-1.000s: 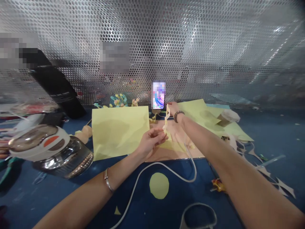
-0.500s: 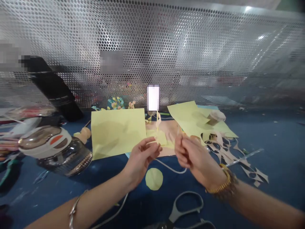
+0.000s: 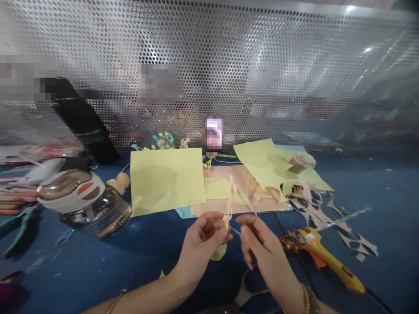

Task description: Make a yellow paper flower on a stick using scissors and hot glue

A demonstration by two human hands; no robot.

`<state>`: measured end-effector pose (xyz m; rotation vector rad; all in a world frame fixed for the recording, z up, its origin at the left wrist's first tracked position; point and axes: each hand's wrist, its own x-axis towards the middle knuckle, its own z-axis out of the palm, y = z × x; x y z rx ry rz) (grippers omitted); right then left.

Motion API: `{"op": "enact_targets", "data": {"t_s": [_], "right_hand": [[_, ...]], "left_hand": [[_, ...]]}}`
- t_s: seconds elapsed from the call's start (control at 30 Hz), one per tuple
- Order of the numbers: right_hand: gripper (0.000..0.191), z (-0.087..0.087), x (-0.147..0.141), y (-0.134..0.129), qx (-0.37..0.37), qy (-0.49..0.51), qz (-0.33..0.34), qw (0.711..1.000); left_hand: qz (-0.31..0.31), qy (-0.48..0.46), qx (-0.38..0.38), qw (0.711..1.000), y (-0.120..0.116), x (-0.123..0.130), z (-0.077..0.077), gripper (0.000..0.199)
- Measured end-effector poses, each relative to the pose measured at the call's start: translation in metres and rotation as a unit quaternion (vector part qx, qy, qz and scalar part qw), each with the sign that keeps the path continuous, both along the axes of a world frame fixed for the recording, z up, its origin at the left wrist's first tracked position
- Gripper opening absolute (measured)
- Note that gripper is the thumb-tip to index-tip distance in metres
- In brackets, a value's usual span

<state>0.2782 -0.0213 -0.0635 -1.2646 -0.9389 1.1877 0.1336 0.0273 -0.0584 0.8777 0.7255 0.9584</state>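
My left hand and my right hand hang close together above the front of the blue mat. The left fingers pinch a narrow pale yellow paper strip, which rises upward. Between the hands runs a thin stick, held in my right fingertips. A pale yellow paper circle lies partly hidden under my left hand. A yellow hot glue gun rests to the right of my right hand. Grey-handled scissors sit mostly hidden below my hands.
Pale yellow paper sheets lie on a pink card and around it. A phone stands behind them, before a perforated metal panel. Cut paper scraps lie right; a glass-bottomed appliance and pliers lie left.
Both hands have moved down and toward me, off the paper and closer together. The view has tilted, and the hot glue gun now shows at the right, while the scissors are more hidden.
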Motion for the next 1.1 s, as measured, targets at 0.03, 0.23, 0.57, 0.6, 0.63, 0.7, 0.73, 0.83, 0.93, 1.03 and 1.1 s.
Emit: {"op": "enact_targets", "data": {"t_s": [0.03, 0.23, 0.57, 0.6, 0.63, 0.7, 0.73, 0.83, 0.93, 1.03, 1.1], "right_hand": [[0.021, 0.001, -0.001, -0.001, 0.000, -0.011, 0.009, 1.000], [0.033, 0.014, -0.008, -0.005, -0.007, -0.010, 0.036, 0.999], [0.032, 0.015, -0.004, -0.002, -0.012, -0.013, 0.048, 0.999], [0.032, 0.014, -0.004, -0.001, -0.011, -0.011, 0.051, 0.999], [0.032, 0.013, -0.003, -0.001, -0.010, -0.010, 0.054, 0.998], [0.031, 0.012, -0.003, 0.000, -0.012, -0.009, 0.057, 0.998], [0.031, 0.011, -0.003, 0.000, -0.013, -0.008, 0.057, 0.998], [0.031, 0.011, -0.003, 0.001, -0.014, -0.002, 0.053, 0.998], [0.031, 0.013, -0.005, 0.001, -0.014, 0.010, 0.049, 0.999], [0.031, 0.014, -0.005, 0.000, -0.016, 0.014, 0.050, 0.999], [0.030, 0.015, -0.005, 0.000, -0.014, 0.006, 0.052, 0.999]], "left_hand": [[-0.006, 0.002, 0.003, 1.000, -0.001, 0.000, 0.001, 0.026], [-0.032, 0.014, 0.023, 0.999, -0.003, -0.002, 0.004, 0.023], [-0.025, -0.002, -0.011, 1.000, -0.003, -0.001, 0.003, 0.025], [-0.027, -0.001, -0.012, 1.000, -0.003, -0.001, 0.004, 0.026], [-0.028, 0.000, -0.013, 1.000, -0.003, -0.001, 0.004, 0.026], [-0.030, 0.001, -0.013, 0.999, -0.003, -0.002, 0.004, 0.026], [-0.031, 0.002, -0.014, 0.999, -0.002, -0.001, 0.004, 0.026], [-0.034, 0.003, -0.012, 0.999, -0.002, -0.001, 0.002, 0.025], [-0.036, 0.002, -0.006, 0.999, -0.002, -0.001, 0.000, 0.024], [-0.036, 0.003, 0.005, 0.999, -0.002, -0.002, -0.001, 0.023], [-0.035, 0.010, 0.013, 0.999, -0.003, -0.002, -0.001, 0.021]]}}
